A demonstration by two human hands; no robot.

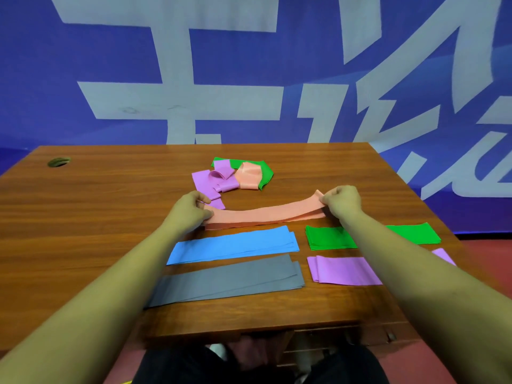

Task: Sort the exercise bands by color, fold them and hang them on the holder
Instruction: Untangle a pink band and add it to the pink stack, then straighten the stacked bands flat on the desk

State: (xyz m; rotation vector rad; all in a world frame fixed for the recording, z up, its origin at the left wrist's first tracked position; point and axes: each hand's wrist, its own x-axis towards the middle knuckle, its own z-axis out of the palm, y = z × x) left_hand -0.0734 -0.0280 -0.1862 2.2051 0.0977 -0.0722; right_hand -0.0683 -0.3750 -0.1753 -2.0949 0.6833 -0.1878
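Pink band (pixel 266 214), blue band (pixel 232 245), grey band (pixel 227 281), green band (pixel 329 236), lilac band (pixel 343 270); brown wood-grain table (pixel 97 217); blue banner (pixel 249 56) with pale-grey lettering (pixel 180 98); floor (pixel 482 256) apparently red.

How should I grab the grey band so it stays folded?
Pinch the grey band at its right end, coming from the right through the gap beside the folded purple band. It lies flat in stacked layers whose ends show there, so one pinch could catch them all. The left arm covers its other end.
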